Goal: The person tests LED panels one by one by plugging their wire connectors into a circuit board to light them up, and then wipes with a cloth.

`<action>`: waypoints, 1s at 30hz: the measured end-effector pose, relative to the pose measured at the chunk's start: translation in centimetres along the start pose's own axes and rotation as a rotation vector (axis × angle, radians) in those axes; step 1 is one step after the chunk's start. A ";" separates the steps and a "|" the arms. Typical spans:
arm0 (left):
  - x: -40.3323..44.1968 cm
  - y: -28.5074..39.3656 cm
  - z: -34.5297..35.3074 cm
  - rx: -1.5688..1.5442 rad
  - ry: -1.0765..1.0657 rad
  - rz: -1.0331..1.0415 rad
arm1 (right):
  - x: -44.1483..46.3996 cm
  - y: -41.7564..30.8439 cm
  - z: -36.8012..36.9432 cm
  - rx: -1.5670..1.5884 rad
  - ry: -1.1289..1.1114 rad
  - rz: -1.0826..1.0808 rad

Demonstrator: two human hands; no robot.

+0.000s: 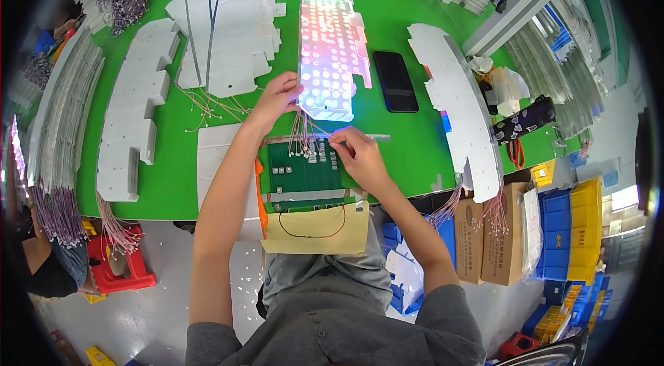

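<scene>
A lit LED panel [326, 55] glows red, white and blue on the green table. My left hand [278, 98] is closed on the panel's lower left corner. From its near end hang several thin wires [299, 132] with small white connectors. They reach over a green circuit board [304, 178] with rows of white sockets. My right hand [358, 154] pinches the end of one of these wires at the board's upper right; its fingertips cover the connector. Under the board lies a yellowish sheet [318, 238] with a red and black wire loop on it.
A black phone [395, 81] lies right of the lit panel. White panels [135, 103] rest to the left, and another white panel [456, 103] on the right. Red-handled scissors [516, 152] lie near the right edge. Cardboard boxes [501, 248] stand below. Another person sits at far left.
</scene>
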State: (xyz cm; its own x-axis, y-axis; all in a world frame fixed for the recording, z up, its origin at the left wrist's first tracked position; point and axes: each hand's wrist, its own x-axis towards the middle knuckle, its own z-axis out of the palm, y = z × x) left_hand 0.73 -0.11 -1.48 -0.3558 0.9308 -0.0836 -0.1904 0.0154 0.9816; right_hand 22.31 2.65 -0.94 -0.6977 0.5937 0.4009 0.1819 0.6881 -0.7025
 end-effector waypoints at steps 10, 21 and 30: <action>-0.7 1.5 -0.1 0.043 0.097 0.084 | -0.1 0.1 0.1 -0.088 0.052 -0.053; -0.5 1.5 0.0 -0.010 0.149 0.183 | -0.3 0.1 0.0 -0.157 -0.011 -0.009; -0.3 1.3 -0.3 -0.246 0.141 -0.098 | -0.3 0.1 0.2 -0.185 0.002 -0.042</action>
State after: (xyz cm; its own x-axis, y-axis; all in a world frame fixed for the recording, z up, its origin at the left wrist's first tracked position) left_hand 0.28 -0.52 -0.19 -0.4453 0.8690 -0.2158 -0.4401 -0.0026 0.8979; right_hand 22.41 2.51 -1.24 -0.7061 0.5636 0.4287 0.2771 0.7770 -0.5652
